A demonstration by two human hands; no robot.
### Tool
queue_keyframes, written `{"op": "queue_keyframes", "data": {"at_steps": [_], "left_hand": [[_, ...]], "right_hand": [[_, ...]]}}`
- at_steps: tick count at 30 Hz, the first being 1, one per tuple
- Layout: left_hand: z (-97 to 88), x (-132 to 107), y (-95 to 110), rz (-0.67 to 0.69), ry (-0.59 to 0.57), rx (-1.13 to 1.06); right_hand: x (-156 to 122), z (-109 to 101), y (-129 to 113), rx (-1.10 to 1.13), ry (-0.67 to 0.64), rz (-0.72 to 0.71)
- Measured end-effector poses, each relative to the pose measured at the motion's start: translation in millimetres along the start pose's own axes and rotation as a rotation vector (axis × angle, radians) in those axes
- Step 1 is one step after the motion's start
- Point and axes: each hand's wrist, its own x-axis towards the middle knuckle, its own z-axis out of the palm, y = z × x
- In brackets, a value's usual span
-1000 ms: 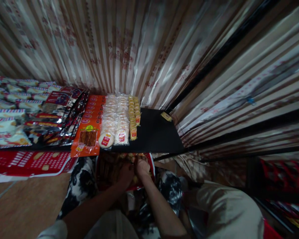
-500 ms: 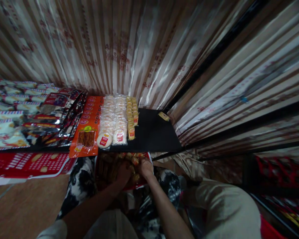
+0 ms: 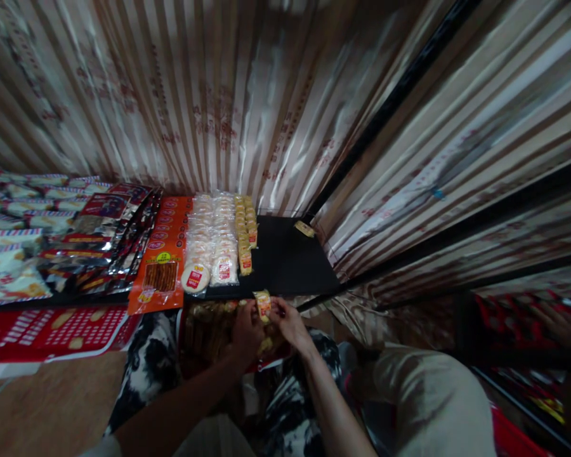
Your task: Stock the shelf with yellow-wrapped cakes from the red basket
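Note:
A small yellow snack packet [image 3: 263, 306] with a red-and-white label is pinched at its right side by my right hand [image 3: 290, 325]. My left hand [image 3: 246, 331] is closed, its fingertips right at the packet's left edge; what lies inside its fingers is hidden. Both hands are above a red basket [image 3: 179, 355] between my knees, filled with similar wrapped snacks that look dark in the low light. On the black shelf [image 3: 290, 260] beyond, yellow packets [image 3: 245, 235] stand in two rows, beside rows of white round crackers [image 3: 212, 244] in clear wrappers.
One yellow packet [image 3: 305, 228] lies by the black post at the shelf's right end. Leftward are an orange snack bag [image 3: 160, 254], dark foil bags [image 3: 102, 231] and white bags [image 3: 16, 238]. A red basket [image 3: 90, 327] sits below. At right are another person's hand [image 3: 559, 324] and red packages [image 3: 499, 320].
My hands have risen out of the basket's contents, and a yellow packet now shows in my right hand. Another person's hand has appeared at the far right. The view has shifted slightly.

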Motion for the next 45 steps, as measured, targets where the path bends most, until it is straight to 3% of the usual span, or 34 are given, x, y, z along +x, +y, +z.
{"op": "queue_keyframes", "data": {"at_steps": [7,10,15,22,27,35,45], "left_hand": [[8.0,17,40,0.028,-0.046,-0.004],[13.0,27,54,0.030,-0.076,-0.036],[22.2,45,69,0.022,-0.025,0.013],[43.0,75,65,-0.003,-0.018,0.000],[45.8,88,59,-0.011,-0.036,-0.071],[48.2,99,54,-0.033,-0.044,-0.108],[56.9,108,51,0.036,-0.023,-0.116]], "right_hand": [[32,-8,-21,0.071,0.193,-0.145],[51,-8,-25,0.098,0.226,-0.184],[88,-4,-22,0.123,0.259,-0.222],[144,7,-13,0.114,0.246,-0.224],[165,17,-15,0.080,0.210,-0.231],[174,25,-22,-0.027,0.214,-0.220],[171,26,-23,-0.026,0.250,-0.256]]}}
